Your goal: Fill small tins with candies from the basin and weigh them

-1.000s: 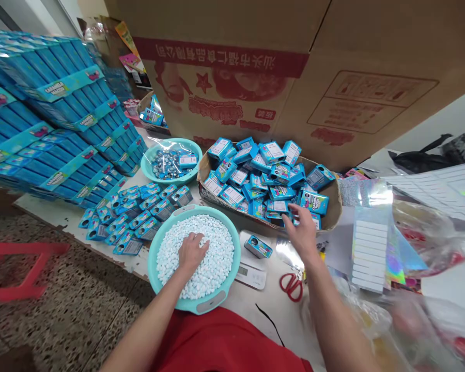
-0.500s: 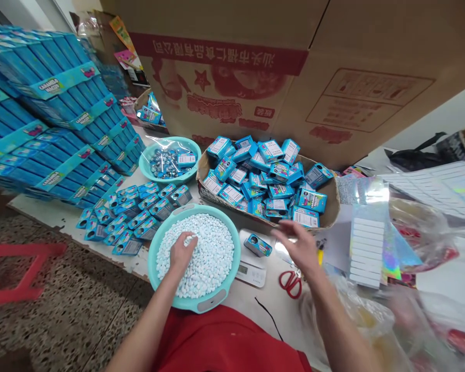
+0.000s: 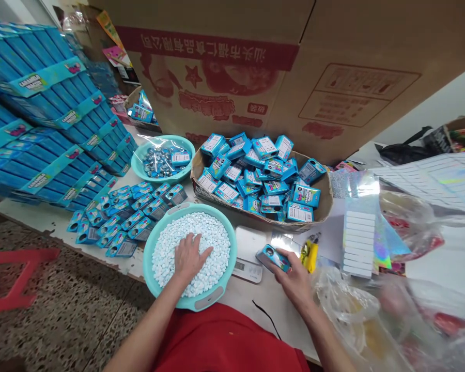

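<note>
My left hand (image 3: 189, 257) lies open on the small white candies (image 3: 213, 243) that fill a turquoise basin (image 3: 148, 253), its fingers spread over them. In my right hand (image 3: 292, 276) is a small blue candy box (image 3: 273, 257), gripped between thumb and fingers with its round hole facing up. That box is just right of the white kitchen scale (image 3: 251, 243), over its edge. Left of the basin, several blue boxes with round holes stand in rows (image 3: 120, 217) on the table. Behind the scale, a cardboard tray (image 3: 323, 212) is heaped with more blue boxes (image 3: 267, 173).
A second turquoise bowl (image 3: 136, 168) holds shiny wrapped pieces and one box. Wrapped stacks of blue boxes (image 3: 34, 124) rise at the left. A large carton (image 3: 232, 77) stands behind. Yellow-handled cutters (image 3: 310, 253), plastic bags (image 3: 352, 310) and holographic sheets (image 3: 360, 232) lie right.
My right hand has come back from the cardboard tray and taken the blue box off the scale. My left hand has gone from closed fingertips to spread on the candies.
</note>
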A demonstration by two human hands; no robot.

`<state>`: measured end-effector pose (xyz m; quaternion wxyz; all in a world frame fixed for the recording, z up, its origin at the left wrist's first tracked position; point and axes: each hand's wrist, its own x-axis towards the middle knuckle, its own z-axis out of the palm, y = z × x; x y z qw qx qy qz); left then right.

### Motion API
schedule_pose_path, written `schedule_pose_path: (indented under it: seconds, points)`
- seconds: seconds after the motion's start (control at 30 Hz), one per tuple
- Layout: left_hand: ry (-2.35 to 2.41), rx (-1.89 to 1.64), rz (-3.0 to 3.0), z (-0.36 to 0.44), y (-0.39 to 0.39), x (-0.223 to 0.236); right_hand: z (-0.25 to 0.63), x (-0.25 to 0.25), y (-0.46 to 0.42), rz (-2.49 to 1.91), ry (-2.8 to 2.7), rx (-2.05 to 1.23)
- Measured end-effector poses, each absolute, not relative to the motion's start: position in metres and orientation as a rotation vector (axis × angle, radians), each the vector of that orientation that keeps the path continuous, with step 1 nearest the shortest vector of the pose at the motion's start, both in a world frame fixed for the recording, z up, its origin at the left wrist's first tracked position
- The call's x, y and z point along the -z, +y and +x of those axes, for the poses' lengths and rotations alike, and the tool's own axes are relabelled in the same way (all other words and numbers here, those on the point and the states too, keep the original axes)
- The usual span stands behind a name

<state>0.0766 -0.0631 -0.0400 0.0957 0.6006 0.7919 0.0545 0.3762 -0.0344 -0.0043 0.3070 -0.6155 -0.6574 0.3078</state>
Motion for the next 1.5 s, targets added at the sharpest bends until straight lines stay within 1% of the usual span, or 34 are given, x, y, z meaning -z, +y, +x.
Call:
schedule_pose_path:
  seconds: [0.13,0.27,0.37,0.43,0.5,0.67,0.8,0.9,1.0,1.07,1.13,1.23,1.3,1.4,1.5]
  points:
    - [2.367,-0.049,1.789,0.081,-0.061,0.032,0.355,0.011,-0.023,-1.501,-1.771,-0.832]
    - [2.391,-0.162,1.908,0.088,-0.049,0.015,0.363,0.01,-0.034,-1.452,-1.84,-0.89]
    - [2.057,-0.258,2.098,0.117,-0.02,0.006,0.381,0.009,-0.054,-1.469,-1.838,-0.936]
    - [1.709,-0.231,2.216,0.148,0.004,0.007,0.391,0.009,-0.065,-1.493,-1.812,-0.946]
    - [1.483,-0.176,2.253,0.18,0.025,0.015,0.398,0.009,-0.074,-1.53,-1.782,-0.93]
    - [1.376,-0.135,2.203,0.23,0.05,0.042,0.408,0.01,-0.079,-1.628,-1.709,-0.893]
    - [1.375,-0.114,2.184,0.224,0.055,0.033,0.405,0.012,-0.072,-1.675,-1.595,-0.892]
    - [1.472,-0.174,2.23,0.19,0.046,0.013,0.389,0.014,-0.055,-1.665,-1.569,-0.858]
    - [1.766,-0.294,2.253,0.134,0.017,0.004,0.367,0.02,-0.03,-1.562,-1.61,-0.826]
    - [1.956,-0.325,2.206,0.094,-0.012,0.009,0.353,0.027,-0.014,-1.491,-1.649,-0.789]
    - [2.029,-0.336,2.193,0.065,-0.045,0.018,0.343,0.035,-0.001,-1.432,-1.696,-0.768]
    - [2.072,-0.408,2.186,0.048,-0.091,0.027,0.34,0.039,0.004,-1.416,-1.709,-0.744]
    - [2.166,-0.497,2.147,0.048,-0.114,0.027,0.343,0.035,-0.004,-1.481,-1.61,-0.719]
    - [2.512,-0.659,1.878,0.047,-0.137,0.026,0.352,0.029,-0.031,-1.672,-1.296,-0.75]
    - [2.775,-0.815,1.315,0.035,-0.151,0.035,0.354,0.033,-0.063,-1.764,-1.112,-0.989]
